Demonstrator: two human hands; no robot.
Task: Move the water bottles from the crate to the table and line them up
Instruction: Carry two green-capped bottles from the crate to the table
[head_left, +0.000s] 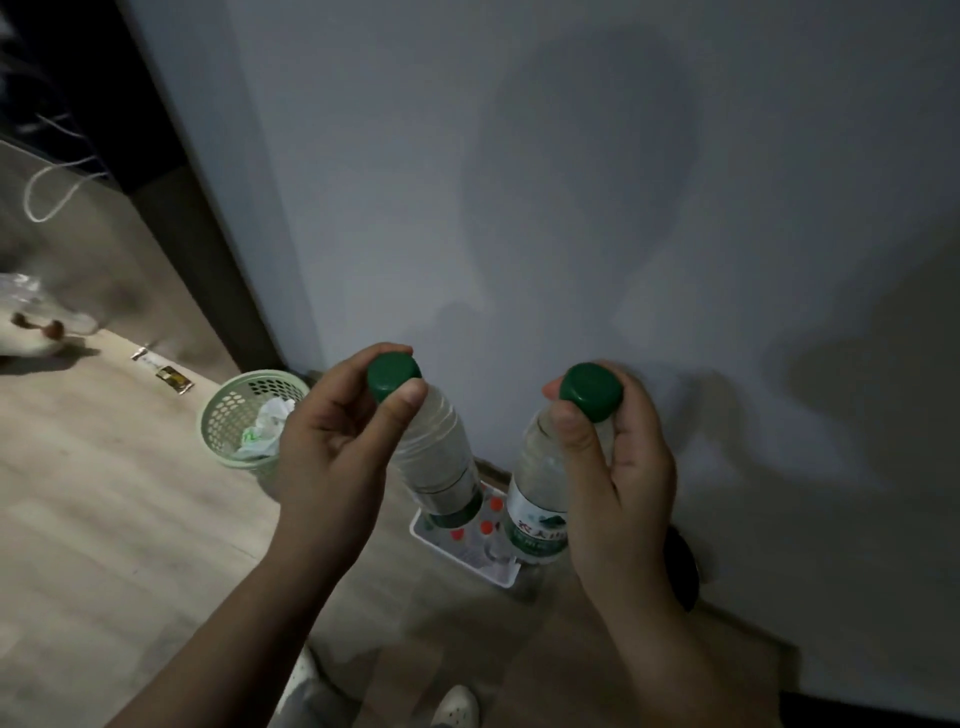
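My left hand (332, 447) grips a clear water bottle (436, 457) with a green cap by its neck. In my right hand (618, 467) hangs a second water bottle (535, 499), green-capped with a green and white label, also held at the neck. Both bottles are lifted in the air above a white crate (470, 564) that stands on the floor against the wall. Inside the crate I see red caps and a clear bottle, partly hidden behind the two held bottles. No table is in view.
A pale green mesh waste basket (234, 415) with crumpled paper stands on the wooden floor to the left of the crate. A grey wall (623, 208) fills the right. A white cable (47, 192) and small wrappers (174, 376) lie at the far left. My shoes (457, 706) show at the bottom.
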